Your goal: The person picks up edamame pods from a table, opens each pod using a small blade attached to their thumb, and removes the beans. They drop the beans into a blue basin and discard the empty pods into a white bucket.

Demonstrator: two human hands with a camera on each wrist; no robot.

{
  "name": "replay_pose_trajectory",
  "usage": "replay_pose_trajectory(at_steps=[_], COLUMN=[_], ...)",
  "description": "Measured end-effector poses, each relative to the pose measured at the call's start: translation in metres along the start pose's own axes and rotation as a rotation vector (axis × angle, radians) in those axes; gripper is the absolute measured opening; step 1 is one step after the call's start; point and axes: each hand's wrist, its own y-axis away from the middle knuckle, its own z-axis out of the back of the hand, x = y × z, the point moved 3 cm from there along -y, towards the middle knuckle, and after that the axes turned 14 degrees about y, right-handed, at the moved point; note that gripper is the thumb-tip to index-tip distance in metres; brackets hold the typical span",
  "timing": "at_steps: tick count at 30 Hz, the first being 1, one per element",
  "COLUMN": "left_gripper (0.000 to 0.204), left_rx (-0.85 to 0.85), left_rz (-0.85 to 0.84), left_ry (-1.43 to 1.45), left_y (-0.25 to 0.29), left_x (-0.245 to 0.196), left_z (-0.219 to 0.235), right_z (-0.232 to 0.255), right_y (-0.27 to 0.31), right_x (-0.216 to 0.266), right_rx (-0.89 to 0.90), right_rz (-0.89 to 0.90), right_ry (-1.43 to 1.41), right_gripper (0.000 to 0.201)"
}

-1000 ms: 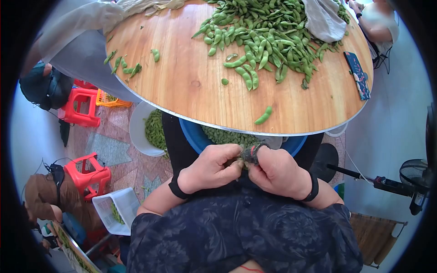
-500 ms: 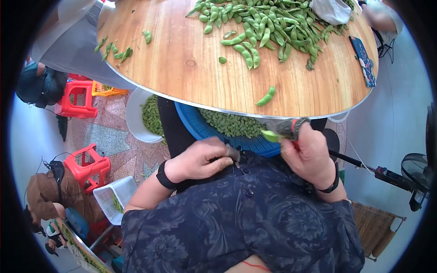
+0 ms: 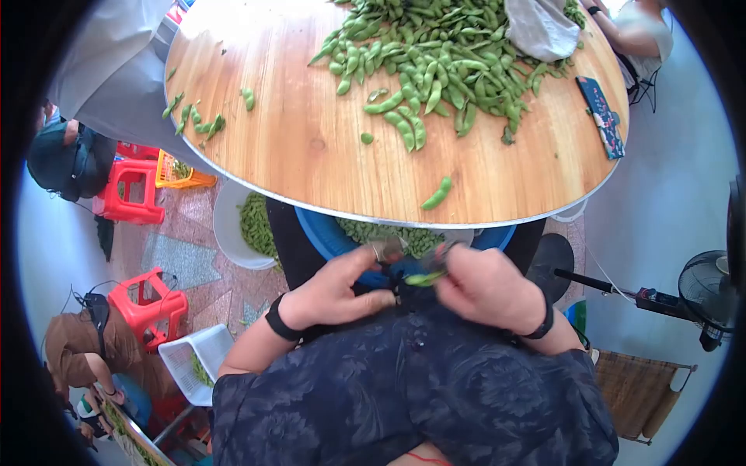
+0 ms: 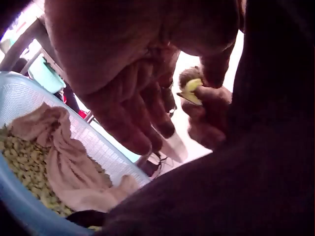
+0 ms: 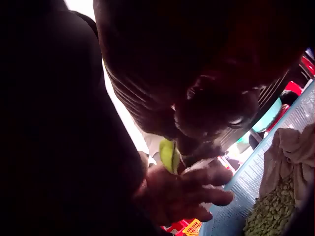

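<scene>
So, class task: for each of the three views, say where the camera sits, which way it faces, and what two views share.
Head: worn on the head, looking down past the table at left hand and right hand; forearms and lap show.
Left wrist: under the left hand, facing across to the right hand pinching a pod.
Right wrist: under the right hand, facing the left hand.
Both wrist views share the pod and blue basket.
</scene>
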Motion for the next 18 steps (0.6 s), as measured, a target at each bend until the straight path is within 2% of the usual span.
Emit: replay_pose_trajectory(at_steps=[2, 3, 5, 6, 7, 8, 9, 10, 11, 12, 13, 14, 15, 17, 18], left_gripper=[0.052, 0.041, 0.030, 0.028, 0.033, 0.044, 0.054, 0.057, 0.057, 0.055, 0.053, 0.043, 0.043, 0.033, 0.032], left_rx=[0.101, 0.143, -0.052, -0.137, -0.257, -0.398, -0.520, -0.647, -0.651, -0.732, -0.811, -0.790, -0.802, -0.636, -0.524], left_rz=[-0.061, 0.076, 0.284, 0.183, 0.040, -0.034, 0.110, 0.133, 0.130, 0.123, 0.116, 0.090, 0.085, -0.013, -0.086], left_ry=[0.086, 0.068, 0.295, 0.250, 0.066, -0.381, -0.453, -0.791, -0.793, -0.993, -1.193, -1.170, -1.175, -0.523, -0.401], left_y=[-0.002, 0.005, 0.015, 0.025, 0.037, 0.048, 0.064, 0.087, 0.096, 0.102, 0.105, 0.104, 0.098, 0.077, 0.062], left_x=[-0.012, -0.010, -0.031, -0.030, -0.030, -0.037, -0.038, -0.024, -0.021, -0.024, -0.028, -0.031, -0.034, -0.034, -0.034], left_z=[-0.007, -0.005, 0.001, 0.012, 0.028, 0.043, 0.058, 0.074, 0.078, 0.082, 0.083, 0.078, 0.071, 0.053, 0.043], right_z=[-0.009, -0.009, 0.011, 0.022, 0.030, 0.036, 0.039, 0.037, 0.029, 0.023, 0.023, 0.023, 0.023, 0.022, 0.022], right_y=[-0.012, -0.017, -0.030, -0.032, -0.034, -0.038, -0.042, -0.044, -0.047, -0.049, -0.050, -0.051, -0.052, -0.055, -0.055], right_x=[0.012, 0.017, 0.016, 0.010, 0.000, -0.007, -0.011, -0.014, -0.016, -0.017, -0.015, -0.012, -0.009, -0.014, -0.014], right_rx=[0.017, 0.010, -0.075, -0.083, -0.159, -0.149, -0.139, -0.140, -0.069, 0.001, -0.002, -0.015, -0.030, -0.116, -0.189], right_rz=[0.125, 0.172, 0.125, 0.033, 0.049, 0.058, 0.067, 0.070, 0.112, 0.153, 0.157, 0.180, 0.206, 0.202, 0.181], right_ry=[0.020, 0.030, 0.061, 0.139, 0.236, 0.293, 0.349, 0.350, 0.416, 0.482, 0.485, 0.487, 0.490, 0.495, 0.489], right_gripper=[0.017, 0.017, 0.022, 0.025, 0.029, 0.029, 0.029, 0.029, 0.030, 0.030, 0.030, 0.022, 0.014, 0.015, 0.016])
